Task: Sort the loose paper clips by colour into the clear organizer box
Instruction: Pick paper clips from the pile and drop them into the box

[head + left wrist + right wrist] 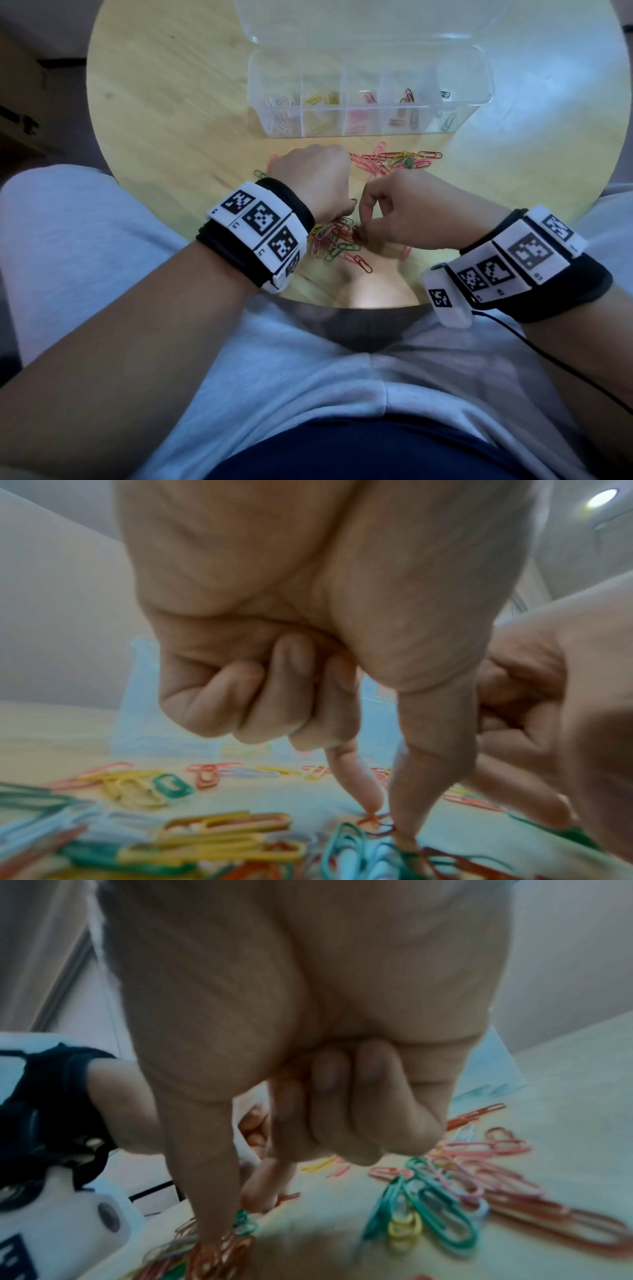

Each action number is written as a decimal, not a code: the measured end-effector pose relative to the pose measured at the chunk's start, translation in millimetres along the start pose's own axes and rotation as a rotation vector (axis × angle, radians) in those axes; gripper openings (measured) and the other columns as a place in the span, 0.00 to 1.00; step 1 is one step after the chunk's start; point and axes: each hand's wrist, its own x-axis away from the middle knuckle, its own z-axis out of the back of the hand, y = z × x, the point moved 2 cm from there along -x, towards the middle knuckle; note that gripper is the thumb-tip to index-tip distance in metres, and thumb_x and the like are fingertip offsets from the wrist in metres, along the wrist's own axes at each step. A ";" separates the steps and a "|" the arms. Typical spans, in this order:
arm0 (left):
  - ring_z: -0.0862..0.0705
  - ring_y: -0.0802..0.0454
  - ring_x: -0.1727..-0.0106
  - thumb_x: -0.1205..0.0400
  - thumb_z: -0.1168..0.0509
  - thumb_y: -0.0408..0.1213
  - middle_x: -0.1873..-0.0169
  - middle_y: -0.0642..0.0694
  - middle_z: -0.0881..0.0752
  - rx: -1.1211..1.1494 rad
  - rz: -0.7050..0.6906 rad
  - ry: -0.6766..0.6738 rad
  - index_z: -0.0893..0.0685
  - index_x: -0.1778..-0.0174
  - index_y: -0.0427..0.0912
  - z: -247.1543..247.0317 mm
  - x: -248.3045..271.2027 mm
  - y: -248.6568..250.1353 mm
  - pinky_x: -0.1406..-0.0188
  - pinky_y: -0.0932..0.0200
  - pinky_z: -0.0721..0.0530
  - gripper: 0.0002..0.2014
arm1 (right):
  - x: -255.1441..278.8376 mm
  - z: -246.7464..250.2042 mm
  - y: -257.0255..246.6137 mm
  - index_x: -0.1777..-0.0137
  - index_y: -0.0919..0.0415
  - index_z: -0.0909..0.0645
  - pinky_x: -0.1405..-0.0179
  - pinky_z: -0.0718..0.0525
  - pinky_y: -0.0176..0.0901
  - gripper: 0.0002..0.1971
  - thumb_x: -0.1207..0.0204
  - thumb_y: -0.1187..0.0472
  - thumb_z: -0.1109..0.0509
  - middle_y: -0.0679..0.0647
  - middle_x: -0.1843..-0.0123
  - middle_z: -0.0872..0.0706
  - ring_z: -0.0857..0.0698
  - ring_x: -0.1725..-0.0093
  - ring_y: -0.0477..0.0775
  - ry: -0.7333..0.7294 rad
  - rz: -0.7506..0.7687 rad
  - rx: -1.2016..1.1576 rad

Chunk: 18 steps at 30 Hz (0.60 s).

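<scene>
Fingers (363, 785) of our left hand (317, 178) pinch red clip (375, 823) on table (178, 113); right hand (407, 209) grasps red clips (291, 1074). Loose paper clips (394, 159) near clear organizer box (370, 92).

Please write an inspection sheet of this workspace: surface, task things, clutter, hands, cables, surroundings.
Surface: round wooden table.
Job's things: open clear box with clips partly sorted by colour; loose clips lie mixed in front of it.
Clutter: nothing seen.
Hands: left hand and right hand both pinch at red clips near the table edge.
Cables: black cable from the right wristband.
Surroundings: cardboard carton on the floor, left.
</scene>
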 end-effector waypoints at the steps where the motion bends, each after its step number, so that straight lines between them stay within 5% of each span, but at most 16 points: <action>1: 0.14 0.41 0.53 0.28 0.27 0.47 0.59 0.48 0.13 -0.004 0.002 0.024 0.14 0.56 0.48 0.7 -0.1 -0.5 0.53 0.48 0.16 0.09 | -0.3 -2.2 -0.2 0.64 0.48 0.17 0.73 0.31 0.39 0.04 0.31 0.54 0.24 0.44 0.73 0.23 0.23 0.70 0.45 0.004 -0.019 0.031; 5: 0.14 0.41 0.52 0.27 0.26 0.46 0.57 0.48 0.13 -0.009 -0.001 0.082 0.13 0.56 0.49 2.6 0.2 -1.6 0.55 0.50 0.18 0.07 | -2.7 -6.0 -1.6 0.63 0.48 0.13 0.72 0.24 0.39 0.06 0.34 0.49 0.20 0.44 0.71 0.19 0.15 0.70 0.50 0.015 -0.088 0.138; 12: 0.15 0.41 0.56 0.28 0.26 0.45 0.61 0.48 0.13 -0.046 -0.006 0.041 0.14 0.57 0.48 -1.3 -0.3 -0.6 0.58 0.51 0.20 0.08 | -3.3 -7.9 -4.5 0.59 0.49 0.14 0.62 0.16 0.44 0.09 0.33 0.46 0.23 0.49 0.66 0.14 0.17 0.63 0.53 0.003 -0.120 0.232; 16: 0.18 0.41 0.62 0.30 0.28 0.48 0.67 0.50 0.17 -0.061 0.005 0.020 0.19 0.64 0.47 0.2 0.9 -2.5 0.62 0.53 0.24 0.10 | -3.6 -2.7 -3.5 0.56 0.57 0.20 0.60 0.28 0.44 0.09 0.21 0.53 0.36 0.54 0.59 0.19 0.22 0.55 0.57 0.006 -0.091 0.100; 18: 0.20 0.41 0.63 0.28 0.29 0.49 0.70 0.50 0.21 -0.067 0.020 0.013 0.25 0.69 0.46 1.6 1.8 -4.6 0.63 0.53 0.27 0.14 | -4.3 5.1 -3.2 0.61 0.58 0.23 0.65 0.31 0.44 0.11 0.18 0.57 0.41 0.52 0.64 0.23 0.25 0.61 0.56 0.024 -0.113 -0.104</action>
